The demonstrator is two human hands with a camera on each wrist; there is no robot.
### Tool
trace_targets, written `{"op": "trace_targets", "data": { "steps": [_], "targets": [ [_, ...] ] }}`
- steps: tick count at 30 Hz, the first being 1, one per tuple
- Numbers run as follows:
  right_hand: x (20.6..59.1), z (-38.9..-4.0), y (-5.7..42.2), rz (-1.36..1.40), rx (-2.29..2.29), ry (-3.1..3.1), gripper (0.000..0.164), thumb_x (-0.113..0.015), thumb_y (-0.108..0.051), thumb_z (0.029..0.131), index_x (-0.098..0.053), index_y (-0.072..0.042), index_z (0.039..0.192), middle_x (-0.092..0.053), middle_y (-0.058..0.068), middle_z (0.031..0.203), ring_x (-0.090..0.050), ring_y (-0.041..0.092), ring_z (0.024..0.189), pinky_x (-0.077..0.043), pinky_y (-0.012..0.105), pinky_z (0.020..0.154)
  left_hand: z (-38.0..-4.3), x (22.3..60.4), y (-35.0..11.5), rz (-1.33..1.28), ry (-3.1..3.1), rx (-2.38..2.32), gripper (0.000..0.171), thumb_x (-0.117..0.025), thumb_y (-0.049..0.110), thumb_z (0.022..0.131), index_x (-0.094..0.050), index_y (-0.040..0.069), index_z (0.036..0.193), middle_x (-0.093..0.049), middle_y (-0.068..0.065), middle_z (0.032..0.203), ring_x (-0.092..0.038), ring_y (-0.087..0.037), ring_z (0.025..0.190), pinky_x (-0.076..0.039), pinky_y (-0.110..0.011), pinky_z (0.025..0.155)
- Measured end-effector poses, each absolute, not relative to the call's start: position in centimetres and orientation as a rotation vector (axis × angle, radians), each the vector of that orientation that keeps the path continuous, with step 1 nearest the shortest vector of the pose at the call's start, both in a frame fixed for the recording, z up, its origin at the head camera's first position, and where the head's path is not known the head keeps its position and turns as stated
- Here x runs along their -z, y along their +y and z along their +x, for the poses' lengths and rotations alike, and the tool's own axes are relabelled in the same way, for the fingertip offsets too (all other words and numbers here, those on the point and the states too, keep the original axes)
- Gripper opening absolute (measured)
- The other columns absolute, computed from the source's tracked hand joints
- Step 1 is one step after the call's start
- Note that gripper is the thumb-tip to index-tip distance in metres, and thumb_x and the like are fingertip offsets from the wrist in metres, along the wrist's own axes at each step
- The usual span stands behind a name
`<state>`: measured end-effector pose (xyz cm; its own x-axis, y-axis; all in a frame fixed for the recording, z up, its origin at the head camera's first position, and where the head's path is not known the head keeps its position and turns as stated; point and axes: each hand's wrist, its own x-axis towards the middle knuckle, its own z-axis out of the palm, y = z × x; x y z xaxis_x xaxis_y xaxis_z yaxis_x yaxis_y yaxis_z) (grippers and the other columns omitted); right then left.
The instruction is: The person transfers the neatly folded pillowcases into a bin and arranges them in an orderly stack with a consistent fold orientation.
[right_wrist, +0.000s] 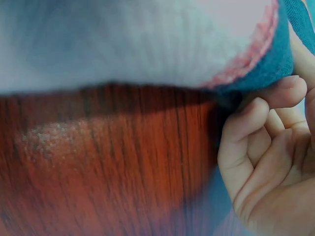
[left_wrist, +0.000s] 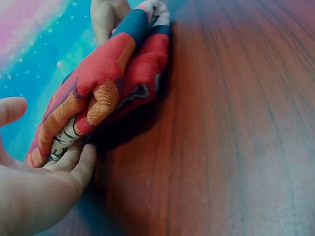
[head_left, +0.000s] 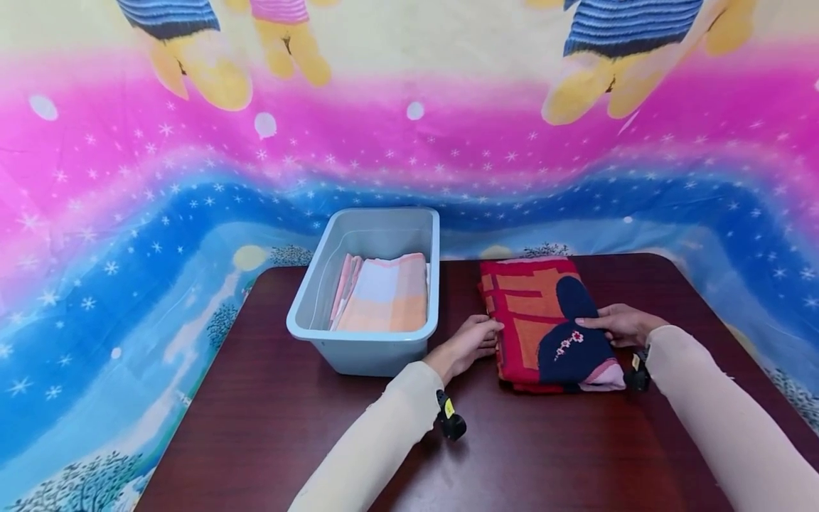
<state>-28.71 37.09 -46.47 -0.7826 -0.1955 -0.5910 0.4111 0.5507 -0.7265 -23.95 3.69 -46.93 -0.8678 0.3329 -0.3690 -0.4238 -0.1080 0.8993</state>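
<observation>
A folded knit cloth (head_left: 521, 320) in red, orange and navy, with small embroidered flowers, lies on the table right of the bin. At its left edge is my left hand (head_left: 470, 343). In the left wrist view, that hand's fingers (left_wrist: 84, 162) reach under the thick folded edge, while its thumb stands raised apart from the fabric. My right hand (head_left: 623, 323) pinches the opposite side, thumb over the navy part. From the right wrist view, its curled fingers (right_wrist: 241, 123) sit at the cloth's lower edge, beside a pale pink-trimmed layer (right_wrist: 147, 44).
A grey-blue plastic bin (head_left: 377, 355) stands left of the hands, holding folded pink, white and orange checked cloths (head_left: 387, 295). The dark wood table (head_left: 256, 427) has rounded far corners. Behind it hangs a colourful printed backdrop (head_left: 409, 135).
</observation>
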Motion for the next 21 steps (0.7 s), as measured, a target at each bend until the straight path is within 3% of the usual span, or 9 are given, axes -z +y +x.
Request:
{"op": "trace_targets", "data": {
  "steps": [10, 16, 21],
  "targets": [
    [46.4, -28.5, 37.1, 0.176, 1.248, 2.152, 0.033, -0.067, -0.043, 0.097, -0.068, -0.012, 0.106, -0.049, -0.007, 0.061, -0.051, 0.012, 0.062, -0.054, 0.032, 0.075, -24.7, 46.5, 3.9, -0.141, 1.456, -2.122, 0.034, -0.063, 0.020, 0.096, -0.040, 0.015, 0.120, -0.056, -0.004, 0.088, -0.055, -0.015, 0.066, -0.052, -0.025, 0.065],
    [46.4, -28.4, 37.1, 0.166, 1.249, 2.171, 0.042, -0.068, -0.044, 0.096, -0.067, -0.007, 0.116, -0.048, -0.006, 0.061, -0.051, 0.013, 0.062, -0.053, 0.032, 0.075, -25.2, 46.6, 4.2, -0.150, 1.404, -2.125, 0.014, -0.062, 0.023, 0.097, -0.052, 0.015, 0.102, -0.058, -0.002, 0.084, -0.053, -0.013, 0.066, -0.048, -0.023, 0.062],
    [46.4, -28.4, 37.0, 0.165, 1.257, 2.168, 0.045, -0.066, -0.043, 0.097, -0.065, -0.005, 0.121, -0.050, -0.006, 0.062, -0.052, 0.013, 0.063, -0.056, 0.032, 0.079, -25.2, 47.0, 4.7, -0.189, 1.384, -2.113, 0.024, -0.062, 0.027, 0.096, -0.058, 0.011, 0.114, -0.062, -0.003, 0.092, -0.058, -0.013, 0.074, -0.050, -0.023, 0.067]
  ]
}}
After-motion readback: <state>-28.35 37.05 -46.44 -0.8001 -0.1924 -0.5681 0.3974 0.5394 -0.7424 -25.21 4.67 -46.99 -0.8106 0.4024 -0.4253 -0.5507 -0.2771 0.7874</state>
